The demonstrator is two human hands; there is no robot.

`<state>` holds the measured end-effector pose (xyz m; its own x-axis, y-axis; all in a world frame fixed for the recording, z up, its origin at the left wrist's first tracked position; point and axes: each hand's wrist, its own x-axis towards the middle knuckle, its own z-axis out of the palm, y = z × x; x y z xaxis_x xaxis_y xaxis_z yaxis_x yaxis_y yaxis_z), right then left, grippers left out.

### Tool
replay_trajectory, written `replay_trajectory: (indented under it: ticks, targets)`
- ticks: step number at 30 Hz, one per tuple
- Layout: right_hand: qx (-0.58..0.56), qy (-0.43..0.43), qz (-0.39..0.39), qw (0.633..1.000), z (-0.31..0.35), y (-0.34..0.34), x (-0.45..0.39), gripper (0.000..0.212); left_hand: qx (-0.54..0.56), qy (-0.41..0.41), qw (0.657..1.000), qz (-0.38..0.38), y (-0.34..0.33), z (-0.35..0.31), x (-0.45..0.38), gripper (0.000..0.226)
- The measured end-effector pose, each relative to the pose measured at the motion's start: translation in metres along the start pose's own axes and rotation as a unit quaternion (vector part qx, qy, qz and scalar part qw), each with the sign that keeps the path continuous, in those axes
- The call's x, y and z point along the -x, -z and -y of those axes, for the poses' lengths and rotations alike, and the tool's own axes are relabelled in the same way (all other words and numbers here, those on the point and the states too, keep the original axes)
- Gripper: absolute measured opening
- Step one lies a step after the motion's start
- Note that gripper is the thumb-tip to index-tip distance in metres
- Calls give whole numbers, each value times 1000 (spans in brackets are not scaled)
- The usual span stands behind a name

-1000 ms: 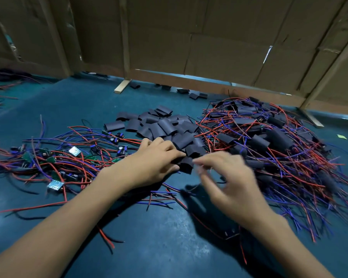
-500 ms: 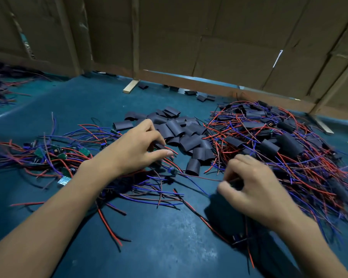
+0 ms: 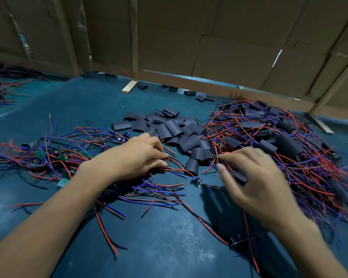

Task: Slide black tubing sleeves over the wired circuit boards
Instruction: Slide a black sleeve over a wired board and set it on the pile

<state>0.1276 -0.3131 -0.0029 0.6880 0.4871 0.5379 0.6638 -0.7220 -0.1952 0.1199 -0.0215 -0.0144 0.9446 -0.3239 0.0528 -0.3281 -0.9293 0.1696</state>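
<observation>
Black sleeves (image 3: pixel 175 131) heaped beside wired boards (image 3: pixel 59 155)

— Where do we look from?
— We have one wide view from the head, facing forward and down, close over the table (image 3: pixel 165 247).
— And farther off?
— At twelve o'clock a cardboard wall (image 3: pixel 209 37) closes our view.

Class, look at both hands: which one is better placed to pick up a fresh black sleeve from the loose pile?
Probably the left hand: its fingertips lie beside the pile of empty sleeves. The right hand already grips a dark piece, seemingly a sleeve.
</observation>
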Motion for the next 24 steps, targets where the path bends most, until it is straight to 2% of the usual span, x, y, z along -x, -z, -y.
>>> replay_trajectory:
  ticks: [2, 5, 6, 12, 16, 20, 24]
  targets:
    - [-18, 18, 19, 1000, 11, -21, 1, 27, 29, -3, 1000, 2, -1, -2, -2, 38]
    - [-26, -2, 125, 992, 22, -45, 2, 34, 53, 3, 998, -13, -2, -3, -4, 37]
    - [-38, -5, 134, 990, 21, -49, 2, 31, 55, 7, 998, -13, -3, -3, -5, 37]
    - [-109, -4, 128, 986, 18, -32, 4, 12, 118, 10, 992, -45, -10, -5, -5, 33]
    - [-113, -19, 155, 981, 17, -26, 7, 22, 115, 5, 992, -50, -12, -4, -6, 27]
    - [-100, -22, 180, 978, 14, -25, 7, 20, 74, 22, 996, -38, -10, -4, -8, 41]
    - [-107, 17, 144, 984, 9, -24, 8, 20, 65, 8, 998, -2, -8, -4, -6, 48]
